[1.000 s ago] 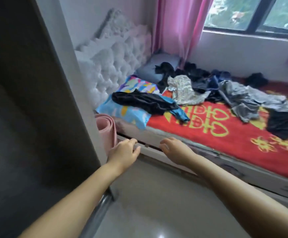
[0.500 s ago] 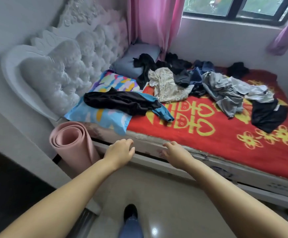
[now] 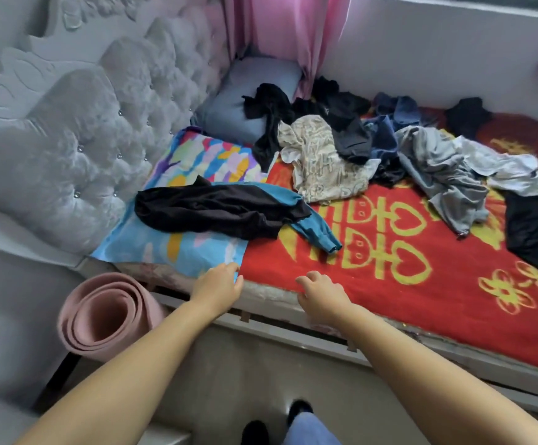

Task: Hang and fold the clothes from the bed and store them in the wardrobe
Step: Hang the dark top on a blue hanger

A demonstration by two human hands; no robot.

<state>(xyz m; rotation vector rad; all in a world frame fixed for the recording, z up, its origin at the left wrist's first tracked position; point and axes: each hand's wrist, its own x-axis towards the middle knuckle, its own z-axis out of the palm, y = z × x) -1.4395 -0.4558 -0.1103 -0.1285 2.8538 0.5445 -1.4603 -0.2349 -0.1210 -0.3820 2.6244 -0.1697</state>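
Bed: a red plush blanket (image 3: 421, 284) with yellow woven symbols covered the mattress; a pale tufted headboard (image 3: 78, 149), velvety and studded, stood at its head.
Clothes: they all lay on the bed, crumpled and soft. A black garment (image 3: 216, 210) was stretched across a teal top (image 3: 312, 229) nearest the edge; a cream printed piece (image 3: 325, 162), a grey heap (image 3: 444, 175), navy items (image 3: 389, 130) and more black pieces lay in a tangle farther back. I couldn't count those apart.
Pillows: two, one bright patchwork-coloured (image 3: 203, 159), one plain blue-grey (image 3: 248, 91).
Mat: one pink foam roll (image 3: 107, 319), coiled, beside the bed frame.
Left hand: (image 3: 217, 289) empty, fingers loosely bent, tips at the patterned pillowcase's corner.
Right hand: (image 3: 320, 293) empty, fingers loosely curled, over the blanket's near edge; touching or not, I couldn't tell.
Curtain: one pink drape (image 3: 280, 36).
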